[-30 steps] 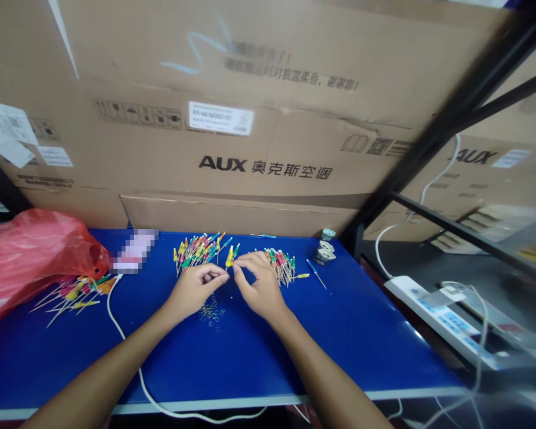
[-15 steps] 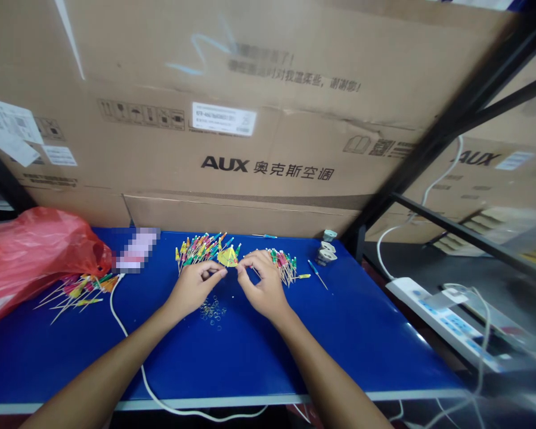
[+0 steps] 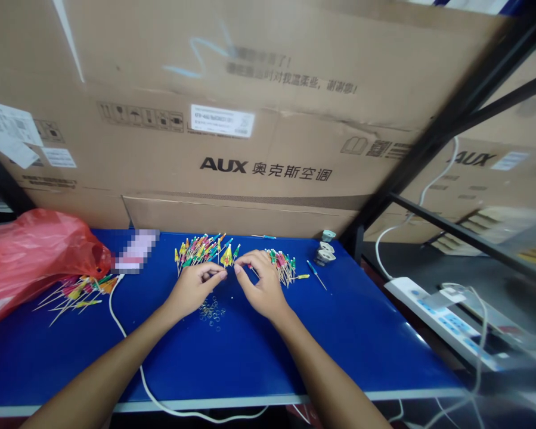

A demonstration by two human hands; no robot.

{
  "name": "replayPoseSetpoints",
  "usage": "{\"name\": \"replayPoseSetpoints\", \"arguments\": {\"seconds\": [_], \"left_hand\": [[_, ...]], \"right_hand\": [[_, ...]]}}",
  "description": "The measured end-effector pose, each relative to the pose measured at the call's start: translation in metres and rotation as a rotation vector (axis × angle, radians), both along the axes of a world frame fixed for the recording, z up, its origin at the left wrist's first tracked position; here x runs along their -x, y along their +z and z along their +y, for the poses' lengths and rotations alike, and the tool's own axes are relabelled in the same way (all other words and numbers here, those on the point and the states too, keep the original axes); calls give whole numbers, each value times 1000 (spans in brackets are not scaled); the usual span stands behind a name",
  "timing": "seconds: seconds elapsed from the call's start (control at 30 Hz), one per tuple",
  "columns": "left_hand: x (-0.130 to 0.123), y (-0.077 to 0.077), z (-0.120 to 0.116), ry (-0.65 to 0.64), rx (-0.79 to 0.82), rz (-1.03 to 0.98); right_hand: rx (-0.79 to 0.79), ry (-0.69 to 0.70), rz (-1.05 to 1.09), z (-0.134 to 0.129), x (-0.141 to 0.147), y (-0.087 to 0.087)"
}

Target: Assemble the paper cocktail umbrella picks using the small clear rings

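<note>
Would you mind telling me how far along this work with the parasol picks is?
Hard to gauge exactly. Possibly done: the loose parasol picks by the red plastic bag, and the two bunches behind the hands. In hand: the left hand and right hand pinch at something too small to make out. Left: perhaps the small clear rings scattered on the blue table.

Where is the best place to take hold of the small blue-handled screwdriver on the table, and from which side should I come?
Take the blue handle from above with your right hand, the nearer one. The screwdriver lies flat and slanted, with its thin metal shaft pointing toward you. The handle is the thicker end, so fingers can close around it.
</note>
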State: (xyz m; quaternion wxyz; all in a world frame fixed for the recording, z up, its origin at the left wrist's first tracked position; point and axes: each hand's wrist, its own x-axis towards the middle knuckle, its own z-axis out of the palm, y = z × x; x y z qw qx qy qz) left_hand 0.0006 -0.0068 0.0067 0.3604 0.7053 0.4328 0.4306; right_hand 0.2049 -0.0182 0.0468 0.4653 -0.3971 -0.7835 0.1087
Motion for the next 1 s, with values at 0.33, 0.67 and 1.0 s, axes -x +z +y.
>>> {"name": "replayPoseSetpoints", "arguments": {"seconds": [0.33,0.67,1.0], "left_hand": [[0,-1,1,30,-21,50],[2,-2,2,16,14,-2],[0,2,-1,-73,27,27]], "right_hand": [[-6,-74,-24,4,1,-6],[13,-68,-12,4,0,-4],[33,-47,-43,9,1,-11]]}}
